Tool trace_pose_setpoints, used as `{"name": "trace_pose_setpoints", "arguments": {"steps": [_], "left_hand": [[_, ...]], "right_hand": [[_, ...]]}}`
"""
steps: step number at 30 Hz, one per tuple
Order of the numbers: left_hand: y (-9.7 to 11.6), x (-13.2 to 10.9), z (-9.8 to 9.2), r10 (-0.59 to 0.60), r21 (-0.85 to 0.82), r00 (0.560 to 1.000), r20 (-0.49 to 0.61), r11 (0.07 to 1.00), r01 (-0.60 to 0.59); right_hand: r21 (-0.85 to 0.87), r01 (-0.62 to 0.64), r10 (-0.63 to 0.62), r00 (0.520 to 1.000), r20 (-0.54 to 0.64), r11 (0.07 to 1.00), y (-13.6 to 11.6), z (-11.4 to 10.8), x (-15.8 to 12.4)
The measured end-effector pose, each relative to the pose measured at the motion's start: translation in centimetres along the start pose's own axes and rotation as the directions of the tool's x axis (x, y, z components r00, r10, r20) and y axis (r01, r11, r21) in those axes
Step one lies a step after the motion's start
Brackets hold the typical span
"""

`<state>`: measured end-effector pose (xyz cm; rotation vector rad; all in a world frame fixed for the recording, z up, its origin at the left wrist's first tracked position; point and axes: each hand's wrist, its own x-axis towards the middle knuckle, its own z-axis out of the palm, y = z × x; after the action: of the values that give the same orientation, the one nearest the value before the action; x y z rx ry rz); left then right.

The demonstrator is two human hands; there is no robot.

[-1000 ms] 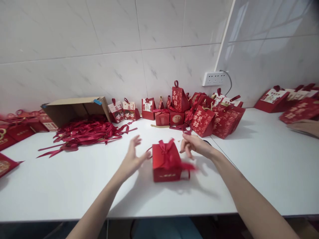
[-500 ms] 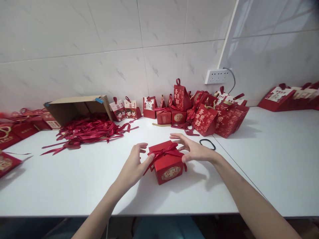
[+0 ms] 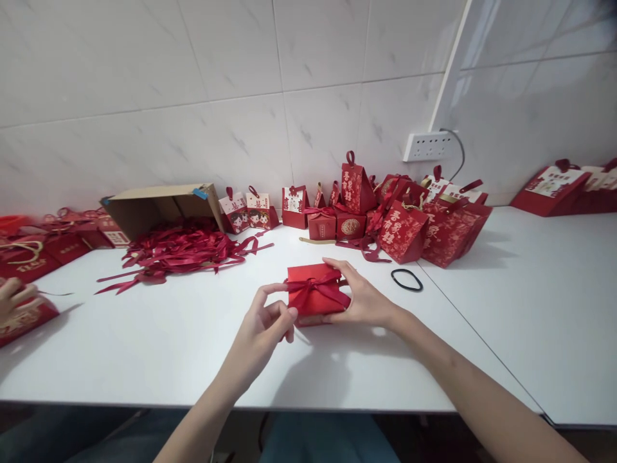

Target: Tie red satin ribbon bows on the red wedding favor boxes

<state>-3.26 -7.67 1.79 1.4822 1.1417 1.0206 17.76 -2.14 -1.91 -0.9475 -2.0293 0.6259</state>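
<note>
A small red gift box [image 3: 315, 297] tied with a dark red ribbon [image 3: 313, 287] is held just above the white table [image 3: 144, 347]. My right hand [image 3: 364, 298] grips its right side, thumb on top. My left hand [image 3: 260, 334] pinches an end of the ribbon at the box's left corner, fingers curled. A black hair band [image 3: 407, 280] lies on the table to the right of the box.
A heap of loose red ribbons [image 3: 178, 251] spills from a tipped cardboard box [image 3: 161, 206] at back left. Several red gift boxes and bags [image 3: 400, 222] stand along the wall. A power strip [image 3: 427, 146] hangs there. Another person's hand [image 3: 14, 299] rests at far left.
The box was turned and lifted, its top now facing me. My left hand went from spread fingers to pinching the ribbon. Another person's hand appeared at the left edge.
</note>
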Motion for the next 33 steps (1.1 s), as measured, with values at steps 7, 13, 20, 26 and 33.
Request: {"name": "trace_pose_setpoints", "arguments": {"steps": [7, 13, 20, 26, 33], "left_hand": [[-0.5, -1.4, 0.6, -0.006, 0.165, 1.0, 0.023, 0.986, 0.002], [-0.3, -2.5, -1.1, -0.305, 0.447, 0.828, 0.47, 0.891, 0.075], [1.1, 0.8, -3.6, -0.039, 0.467, 0.998, -0.041, 0.882, 0.054], [-0.2, 2.4, -2.2, 0.002, 0.335, 0.996, -0.087, 0.942, 0.027], [-0.5, 1.8, -1.2, 0.027, 0.329, 0.999, -0.036, 0.944, -0.014]], "right_hand": [[-0.043, 0.119, -0.124, 0.982, -0.14, 0.992, 0.0, 0.5, 0.1], [-0.064, 0.069, -0.08, 0.979, -0.187, 0.996, 0.2, 0.4, 0.1], [-0.103, 0.116, -0.134, 0.971, -0.196, 0.988, 0.5, 0.5, 0.1], [-0.072, 0.11, -0.121, 0.978, -0.169, 0.991, 0.5, 0.8, 0.1], [-0.074, 0.13, -0.14, 0.977, -0.158, 0.989, 0.4, 0.7, 0.0]]}}
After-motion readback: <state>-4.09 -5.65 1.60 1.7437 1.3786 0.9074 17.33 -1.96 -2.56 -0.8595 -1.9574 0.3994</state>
